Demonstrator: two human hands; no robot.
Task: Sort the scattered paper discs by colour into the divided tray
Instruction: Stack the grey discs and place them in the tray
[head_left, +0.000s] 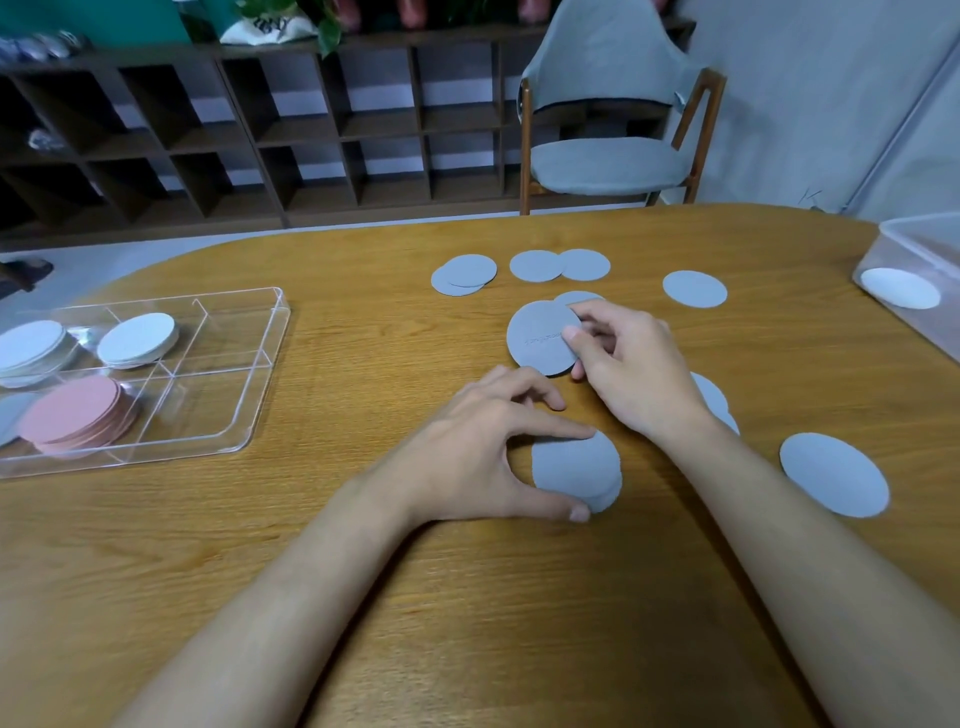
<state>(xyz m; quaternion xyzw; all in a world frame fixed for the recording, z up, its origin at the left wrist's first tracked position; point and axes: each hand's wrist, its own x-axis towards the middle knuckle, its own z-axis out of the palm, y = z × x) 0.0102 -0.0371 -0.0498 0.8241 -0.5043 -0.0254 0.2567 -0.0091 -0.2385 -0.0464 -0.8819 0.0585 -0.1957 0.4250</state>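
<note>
Presently, left hand (483, 447): index finger and thumb curl round the rim of a small grey stack (576, 473), which lies flat on the table (363, 623), front middle.
Right hand (631, 364): thumb and fingers pinch one grey disc (540, 338) by its right edge, just beyond the stack. Cannot tell whether it is clear of the wood.
Loose grey discs (694, 289): several lie scattered across the far and right side of the table, some overlapping.
Divided tray (218, 405): far left, well apart from both hands. It holds white stacks (137, 340) and a pink stack (75, 410).
Handling (judgement): thin, very light, bendable. Flat on wood they give no purchase from above, so take them at the rim, or slide one over a neighbour to raise an edge. A loosely pinched stack would likely fan out and shed discs.
Hidden: discs under the right wrist (714, 395), number unclear.
Stack depth: not countable.
Marking on the held disc: faint, unreadable.
Cut off: the tray's left end, where a grey patch shows, and a clear tub (914, 234) at the right edge, holding a white disc (901, 288).
</note>
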